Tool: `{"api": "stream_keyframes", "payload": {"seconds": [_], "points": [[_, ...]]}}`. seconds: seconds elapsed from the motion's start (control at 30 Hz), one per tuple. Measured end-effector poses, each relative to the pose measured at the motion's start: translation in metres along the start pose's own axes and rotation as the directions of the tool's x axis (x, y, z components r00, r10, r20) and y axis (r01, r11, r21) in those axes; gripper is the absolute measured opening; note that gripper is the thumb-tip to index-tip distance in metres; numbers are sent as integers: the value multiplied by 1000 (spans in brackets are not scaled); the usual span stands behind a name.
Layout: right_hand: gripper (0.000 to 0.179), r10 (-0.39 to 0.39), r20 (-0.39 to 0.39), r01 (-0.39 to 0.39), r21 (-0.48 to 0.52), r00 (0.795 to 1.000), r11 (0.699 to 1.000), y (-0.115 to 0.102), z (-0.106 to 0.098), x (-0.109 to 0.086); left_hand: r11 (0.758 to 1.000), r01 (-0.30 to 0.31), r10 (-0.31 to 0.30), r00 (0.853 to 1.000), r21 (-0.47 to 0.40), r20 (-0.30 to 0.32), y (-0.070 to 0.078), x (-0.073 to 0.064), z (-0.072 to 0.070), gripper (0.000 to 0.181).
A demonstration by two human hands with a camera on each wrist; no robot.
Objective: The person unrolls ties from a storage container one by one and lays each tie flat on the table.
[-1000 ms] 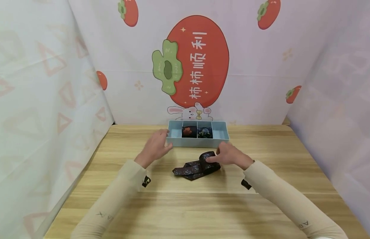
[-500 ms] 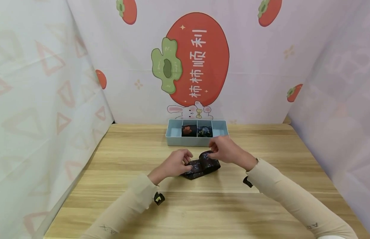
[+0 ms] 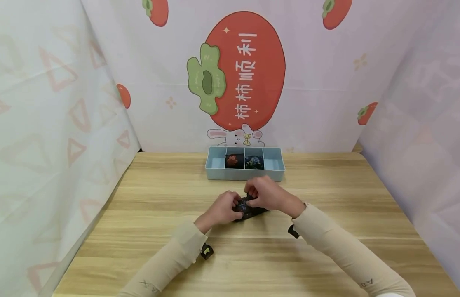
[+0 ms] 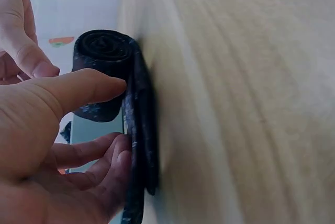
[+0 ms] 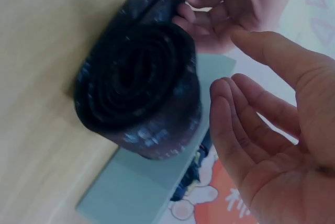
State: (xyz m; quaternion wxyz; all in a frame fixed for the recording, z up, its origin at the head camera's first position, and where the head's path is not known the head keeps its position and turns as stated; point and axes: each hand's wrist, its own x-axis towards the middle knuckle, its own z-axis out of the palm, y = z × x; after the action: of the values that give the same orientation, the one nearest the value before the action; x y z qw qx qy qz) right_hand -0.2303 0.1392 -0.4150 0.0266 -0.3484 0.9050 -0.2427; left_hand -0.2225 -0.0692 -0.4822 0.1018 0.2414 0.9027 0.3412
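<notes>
A dark necktie with a small blue floral pattern lies on the wooden table, partly hidden by both hands in the head view. One end is wound into a thick roll; the rest runs flat to the left. My left hand pinches the flat part close to the roll, thumb on one edge and fingers on the other. Beside the roll is my right hand; the right wrist view has its fingers loosely bent, apart from the roll, with nothing between them and the thumb.
Behind the hands stands a light blue divided box. Its two middle compartments hold a rolled tie with an orange motif and a rolled blue-patterned tie. A printed cloth backdrop rises at the table's back edge.
My left hand has come from the box's left end down to the necktie's flat part and grips it. My right hand has shifted slightly left along the roll.
</notes>
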Motion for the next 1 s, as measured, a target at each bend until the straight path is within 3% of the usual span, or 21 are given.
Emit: {"api": "stream_keyframes", "payload": {"seconds": [0.37,0.6,1.0], "points": [[24,20,-15,-21,-51,1000,998,10,15,0,998,9,-7,999,57,-46,-1,0,11,45],[26,74,-44,-77,-74,996,994,15,14,-6,998,24,-22,999,55,-38,-4,0,12,48],[33,99,-95,-107,-91,991,990,23,6,-22,998,34,-34,999,62,10,-14,-6,5,50]]}}
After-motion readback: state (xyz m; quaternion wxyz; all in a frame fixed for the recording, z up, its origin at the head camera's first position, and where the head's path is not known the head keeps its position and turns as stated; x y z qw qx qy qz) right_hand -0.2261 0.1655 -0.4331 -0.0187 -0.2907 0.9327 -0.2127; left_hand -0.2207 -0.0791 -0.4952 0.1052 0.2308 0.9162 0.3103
